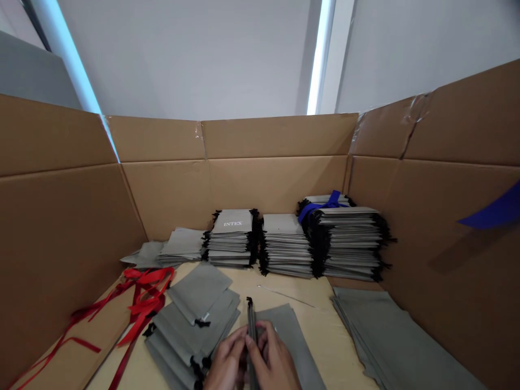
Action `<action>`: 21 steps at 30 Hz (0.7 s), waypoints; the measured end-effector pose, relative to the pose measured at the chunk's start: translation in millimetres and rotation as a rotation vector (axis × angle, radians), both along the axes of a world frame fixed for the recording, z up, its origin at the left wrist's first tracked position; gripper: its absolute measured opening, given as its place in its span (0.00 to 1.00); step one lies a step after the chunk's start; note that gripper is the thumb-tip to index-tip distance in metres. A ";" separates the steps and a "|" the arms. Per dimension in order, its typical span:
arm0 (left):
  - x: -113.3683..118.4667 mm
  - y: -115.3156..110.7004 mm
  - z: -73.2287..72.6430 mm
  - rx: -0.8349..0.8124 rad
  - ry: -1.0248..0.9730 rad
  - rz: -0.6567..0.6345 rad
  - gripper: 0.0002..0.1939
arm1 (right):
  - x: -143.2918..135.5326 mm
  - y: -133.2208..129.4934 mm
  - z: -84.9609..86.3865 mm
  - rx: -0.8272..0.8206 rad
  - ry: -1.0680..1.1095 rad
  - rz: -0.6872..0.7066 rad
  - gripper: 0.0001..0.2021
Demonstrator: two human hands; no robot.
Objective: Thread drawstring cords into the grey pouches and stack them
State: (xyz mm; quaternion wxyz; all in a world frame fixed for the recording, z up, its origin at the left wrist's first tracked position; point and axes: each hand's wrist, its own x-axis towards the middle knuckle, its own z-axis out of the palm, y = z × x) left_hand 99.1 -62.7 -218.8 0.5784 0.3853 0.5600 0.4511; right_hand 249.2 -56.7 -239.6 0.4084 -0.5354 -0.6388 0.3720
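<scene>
Two hands, both mine: left hand point(227, 357) and right hand point(276, 360) pinched together on one grey pouch point(251, 316). Pouch is upright, edge-on, so just a slim dark strip; black cord knot at top, lower part hidden by my fingers. Near-centre of the table point(320, 336), which is pale, smooth and board-like.

Partly behind my right hand, a flat grey piece point(294, 341), straight-edged. Close on the left, a loose pile point(203, 298) of grey pouches crowds my left hand: matt cloth, fanned out, black cord ends poking from it. Further left, red ribbon point(148, 295), shiny, tangled, tails trailing towards me. Well off to the right, layered grey cloth point(385, 319), soft, slightly wavy edges.

Beyond my hands, a thin rod point(286, 296) lies slantwise. Past that, tall stacks block the back: INTEX stack point(232, 238) with white lettering, middle stack point(286, 249), right stack point(351, 244), all fringed with black cord. Blue ribbon point(323, 207) over the right one. Cardboard walls point(276, 181), creased, taped, enclose three sides; whitish wall point(195, 59) behind.
</scene>
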 end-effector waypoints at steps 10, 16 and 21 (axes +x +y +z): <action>-12.3 6.3 22.0 0.137 0.329 0.061 0.33 | 12.5 17.5 2.0 -0.215 -0.054 0.109 0.34; -107.7 28.7 59.1 0.002 1.359 0.244 0.27 | 16.1 16.2 -1.9 -0.231 -0.006 0.012 0.33; -135.4 52.3 70.9 -0.155 1.394 0.225 0.22 | 21.3 19.4 -11.5 -0.225 0.007 -0.051 0.30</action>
